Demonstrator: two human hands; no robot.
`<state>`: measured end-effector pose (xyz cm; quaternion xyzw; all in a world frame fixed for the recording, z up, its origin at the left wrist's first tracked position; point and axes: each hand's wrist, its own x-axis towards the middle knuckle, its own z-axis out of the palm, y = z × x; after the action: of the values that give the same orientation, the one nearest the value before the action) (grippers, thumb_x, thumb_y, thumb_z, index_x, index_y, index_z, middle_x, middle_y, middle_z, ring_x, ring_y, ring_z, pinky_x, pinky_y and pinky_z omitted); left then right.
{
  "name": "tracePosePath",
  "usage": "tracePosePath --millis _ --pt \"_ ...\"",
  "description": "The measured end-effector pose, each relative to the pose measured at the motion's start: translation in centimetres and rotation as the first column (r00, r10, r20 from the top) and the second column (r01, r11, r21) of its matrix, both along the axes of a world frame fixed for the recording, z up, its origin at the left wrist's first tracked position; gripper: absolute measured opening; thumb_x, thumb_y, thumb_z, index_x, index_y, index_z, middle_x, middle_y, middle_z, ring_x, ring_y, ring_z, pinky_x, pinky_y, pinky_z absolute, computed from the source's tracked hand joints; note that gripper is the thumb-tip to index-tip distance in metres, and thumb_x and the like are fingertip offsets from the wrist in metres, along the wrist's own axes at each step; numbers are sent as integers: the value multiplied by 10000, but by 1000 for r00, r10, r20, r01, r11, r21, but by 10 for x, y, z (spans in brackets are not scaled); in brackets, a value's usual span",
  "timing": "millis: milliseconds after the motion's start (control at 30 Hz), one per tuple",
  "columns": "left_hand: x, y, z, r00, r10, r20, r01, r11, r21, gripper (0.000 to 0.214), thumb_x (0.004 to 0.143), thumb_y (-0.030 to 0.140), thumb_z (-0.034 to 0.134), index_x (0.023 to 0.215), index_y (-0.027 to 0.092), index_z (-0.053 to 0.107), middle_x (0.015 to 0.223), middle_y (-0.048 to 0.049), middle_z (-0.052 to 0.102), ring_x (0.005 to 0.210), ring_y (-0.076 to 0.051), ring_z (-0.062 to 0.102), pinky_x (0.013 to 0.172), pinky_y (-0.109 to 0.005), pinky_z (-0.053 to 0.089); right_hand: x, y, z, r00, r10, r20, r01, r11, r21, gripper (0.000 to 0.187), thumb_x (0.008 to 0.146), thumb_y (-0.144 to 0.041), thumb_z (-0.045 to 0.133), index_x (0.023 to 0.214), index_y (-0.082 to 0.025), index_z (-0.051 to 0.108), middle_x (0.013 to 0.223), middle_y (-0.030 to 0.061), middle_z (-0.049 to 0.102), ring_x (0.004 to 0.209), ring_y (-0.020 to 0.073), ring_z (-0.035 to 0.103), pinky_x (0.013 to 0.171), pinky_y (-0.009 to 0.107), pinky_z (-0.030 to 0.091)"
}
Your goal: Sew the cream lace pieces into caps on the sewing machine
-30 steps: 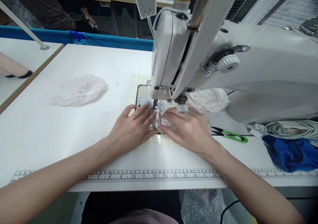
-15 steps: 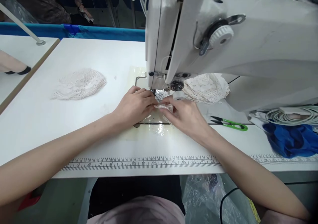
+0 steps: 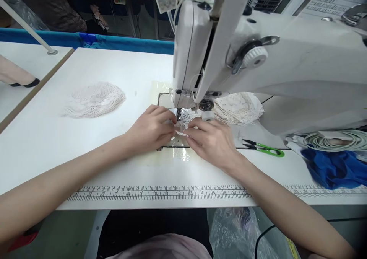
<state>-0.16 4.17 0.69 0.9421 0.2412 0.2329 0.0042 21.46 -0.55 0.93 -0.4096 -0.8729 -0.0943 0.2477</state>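
Note:
A white lace piece (image 3: 185, 120) lies under the presser foot of a white sewing machine (image 3: 258, 64). My left hand (image 3: 151, 127) rests just left of the needle, fingers curled and pinching the lace's near edge. From the right, my right hand (image 3: 212, 140) pinches the same edge with fingers pressed together. The two sets of fingertips almost touch in front of the needle. More lace (image 3: 237, 108) is bunched behind the foot under the machine arm.
A second heap of lace (image 3: 96, 99) lies at the left of the white table (image 3: 86, 144). Green thread snips (image 3: 265, 148) sit right of my hand. Blue cloth (image 3: 338, 169) and coiled tape (image 3: 335, 139) lie far right. A printed ruler (image 3: 160, 193) runs along the front edge.
Both hands went from lying flat and spread on the lace to pinching its near edge close to the needle. The lace is now gathered smaller between my fingertips.

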Motion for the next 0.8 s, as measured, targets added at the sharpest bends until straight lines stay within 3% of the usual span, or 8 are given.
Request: tracePosePath --millis 100,167,333,467,800 --pt "-1 -17 -4 997 5 -76 16 961 277 189 941 199 554 1070 170 688 1043 -38 720 1019 -215 619 863 -380 452 -1 -2 1 997 44 56 -45 999 21 154 913 -177 584 861 -168 728 1047 21 746 903 189 653 721 317 432" --pt "-1 -27 -4 990 65 -126 -19 941 339 255 955 249 554 1166 136 643 1152 -58 707 1099 -216 608 893 -369 445 0 -2 0 994 65 86 -66 998 7 171 927 -150 553 882 -155 717 1030 19 755 962 192 658 791 324 442" --pt "-2 -38 -3 976 109 -188 -57 964 259 382 970 362 531 1260 121 594 1242 -116 669 1226 -246 569 971 -376 415 1 -4 0 989 55 141 -60 998 29 178 921 -106 536 879 -147 705 1017 16 760 903 172 680 880 328 445" --pt "-3 -37 -4 975 112 -190 -55 958 283 407 973 391 519 1257 109 594 1217 -134 679 1202 -251 590 963 -394 424 1 -4 0 985 40 170 -47 998 40 172 896 -79 549 841 -154 694 1017 12 761 835 158 683 874 321 453" --pt "-3 -34 -3 968 135 -213 -68 954 293 391 997 407 465 1251 137 590 1197 -102 694 1202 -210 590 968 -390 421 0 -3 -4 985 36 170 -49 996 75 186 884 -55 543 824 -165 680 1040 8 754 873 148 668 861 306 444"
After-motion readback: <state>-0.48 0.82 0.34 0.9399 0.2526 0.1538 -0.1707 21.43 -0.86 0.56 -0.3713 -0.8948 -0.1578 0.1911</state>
